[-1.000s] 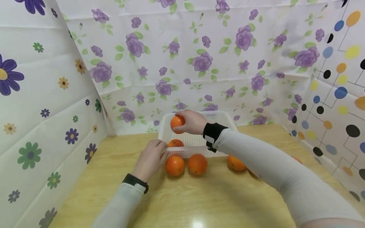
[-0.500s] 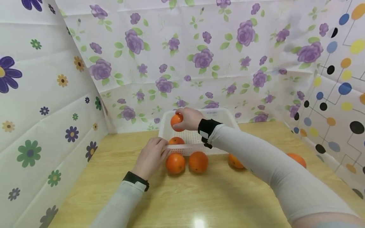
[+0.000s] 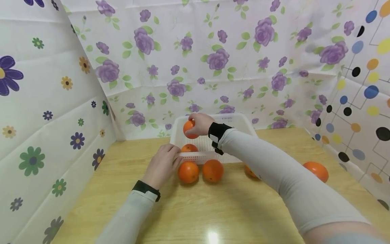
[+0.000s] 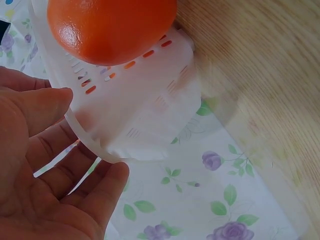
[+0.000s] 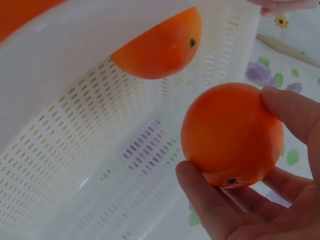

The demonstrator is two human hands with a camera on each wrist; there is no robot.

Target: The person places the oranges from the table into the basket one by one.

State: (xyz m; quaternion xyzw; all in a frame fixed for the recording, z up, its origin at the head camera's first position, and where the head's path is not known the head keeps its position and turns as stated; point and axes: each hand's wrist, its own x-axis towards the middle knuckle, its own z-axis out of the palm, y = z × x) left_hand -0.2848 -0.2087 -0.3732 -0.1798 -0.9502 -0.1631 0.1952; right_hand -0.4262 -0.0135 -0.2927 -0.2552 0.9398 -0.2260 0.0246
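- OK so the held orange (image 3: 189,129) is up over the basket (image 3: 202,158), toward its left side. It looks off the basket's floor, but I can't tell how high.
- Right hand (image 3: 202,124) has it: fingers curled round the fruit, thumb opposite, coming in from the basket's right. So the fruit lies on the left of those fingers.
- Key bit imo: the inner orange (image 3: 189,148) sits in the basket's front left corner, so the held one is just behind and above it, with a gap between them in the right wrist view.
- No long axis to worry about, it's basically round. Its green stem spot faces down by the fingers.
- Left hand (image 3: 161,165) is at the basket's front left corner, fingers and thumb pinching the rim. Nearer to the inner orange, but it's holding no fruit.
- On the counter (image 3: 182,217), two front oranges (image 3: 188,172) sit just before the basket, a part-hidden orange (image 3: 250,171) near its front right, and a far orange (image 3: 317,171) well off to its right.
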